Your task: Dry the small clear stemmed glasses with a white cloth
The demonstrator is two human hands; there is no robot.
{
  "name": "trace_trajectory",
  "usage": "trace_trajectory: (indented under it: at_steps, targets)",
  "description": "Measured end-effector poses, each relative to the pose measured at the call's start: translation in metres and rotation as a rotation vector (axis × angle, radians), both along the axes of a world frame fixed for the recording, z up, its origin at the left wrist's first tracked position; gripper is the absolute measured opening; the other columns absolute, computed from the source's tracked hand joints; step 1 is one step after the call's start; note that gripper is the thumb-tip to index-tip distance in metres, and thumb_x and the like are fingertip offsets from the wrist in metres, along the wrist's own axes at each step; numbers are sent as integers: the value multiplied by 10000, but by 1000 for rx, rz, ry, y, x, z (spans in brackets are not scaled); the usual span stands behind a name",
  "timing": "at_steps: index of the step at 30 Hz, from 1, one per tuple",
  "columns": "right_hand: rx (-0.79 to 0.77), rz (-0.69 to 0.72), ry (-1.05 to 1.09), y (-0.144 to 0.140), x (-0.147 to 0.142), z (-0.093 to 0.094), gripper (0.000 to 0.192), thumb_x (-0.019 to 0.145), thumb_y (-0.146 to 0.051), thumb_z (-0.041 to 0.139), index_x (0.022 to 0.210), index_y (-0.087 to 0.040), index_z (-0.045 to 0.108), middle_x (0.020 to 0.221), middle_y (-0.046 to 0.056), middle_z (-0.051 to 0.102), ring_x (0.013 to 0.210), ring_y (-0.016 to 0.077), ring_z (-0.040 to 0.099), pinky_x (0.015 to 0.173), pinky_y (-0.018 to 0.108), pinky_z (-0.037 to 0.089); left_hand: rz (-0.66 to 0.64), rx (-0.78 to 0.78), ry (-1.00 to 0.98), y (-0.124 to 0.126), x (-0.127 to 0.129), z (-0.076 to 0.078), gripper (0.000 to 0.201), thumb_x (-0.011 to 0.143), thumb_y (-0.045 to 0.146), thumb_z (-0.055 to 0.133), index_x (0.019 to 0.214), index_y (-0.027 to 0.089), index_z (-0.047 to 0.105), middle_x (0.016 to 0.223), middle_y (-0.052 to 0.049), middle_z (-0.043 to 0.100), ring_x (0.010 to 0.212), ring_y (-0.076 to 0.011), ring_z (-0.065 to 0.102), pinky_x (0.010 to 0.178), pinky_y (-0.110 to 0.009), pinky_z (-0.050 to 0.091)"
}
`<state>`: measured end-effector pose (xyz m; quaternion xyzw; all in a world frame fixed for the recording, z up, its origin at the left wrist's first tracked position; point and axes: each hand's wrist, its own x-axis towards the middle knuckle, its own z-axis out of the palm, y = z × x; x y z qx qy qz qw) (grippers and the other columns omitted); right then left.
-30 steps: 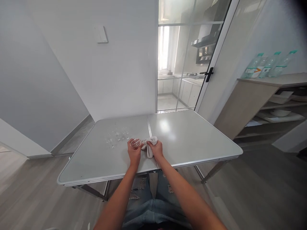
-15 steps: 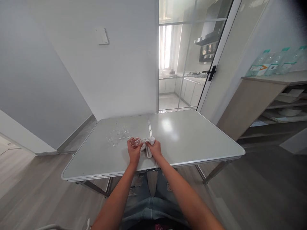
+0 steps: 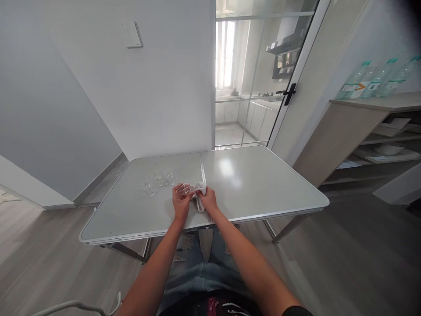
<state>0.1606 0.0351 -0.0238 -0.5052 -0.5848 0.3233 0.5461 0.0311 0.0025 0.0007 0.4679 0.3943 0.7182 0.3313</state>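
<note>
My left hand [image 3: 180,206] is closed around the bowl of a small clear stemmed glass [image 3: 185,189], held on its side just above the near middle of the table. The stem end points right, toward my right hand [image 3: 209,200]. That hand pinches a white cloth [image 3: 201,187] against the foot of the glass, and part of the cloth hangs down between my hands. Cloth and fingers partly hide the foot. Left of my hands, several clear stemmed glasses [image 3: 158,177] stand grouped on the tabletop.
The grey folding table [image 3: 256,184] has a metal rim and a centre seam. A wall rises behind it, beside a glass door [image 3: 243,79] with a black handle [image 3: 289,94]. Plastic bottles [image 3: 371,85] stand on a shelf unit [image 3: 329,131] at right. A pale curved bar [image 3: 75,305] is at lower left.
The head view has tipped slightly downward, so the table sits higher in it. Both hands keep their hold on the glass and cloth; the right fingers and cloth have shifted slightly around the foot.
</note>
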Motion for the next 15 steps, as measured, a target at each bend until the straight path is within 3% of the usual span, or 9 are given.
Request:
trace_trajectory:
  at_steps: [7, 12, 15]
  targets:
    - [-38, -46, 115, 2, 0, -4, 312, 828, -499, 653, 768, -195, 690, 740, 57, 717, 690, 221, 619, 710, 320, 484, 28, 11, -8, 2, 1, -1, 605, 710, 298, 871, 1184, 235, 502, 1100, -69, 694, 950, -180, 728, 911, -370, 585]
    - [17, -135, 276, -5, 5, 7, 438, 845, -374, 590, 1253, -218, 567, 1041, 35, 693, 888, 184, 619, 849, 288, 478, 58, 3, -82, 5, -2, -2, 609, 725, 303, 861, 1211, 238, 500, 1124, -65, 675, 967, -156, 708, 936, -359, 571]
    - [47, -39, 260, -13, 6, 17, 276, 821, -284, 543, 1076, -220, 625, 972, 20, 660, 874, 173, 595, 861, 273, 465, 36, -5, -83, 4, -3, -2, 623, 741, 322, 851, 1252, 233, 508, 1127, -76, 675, 965, -163, 703, 925, -362, 568]
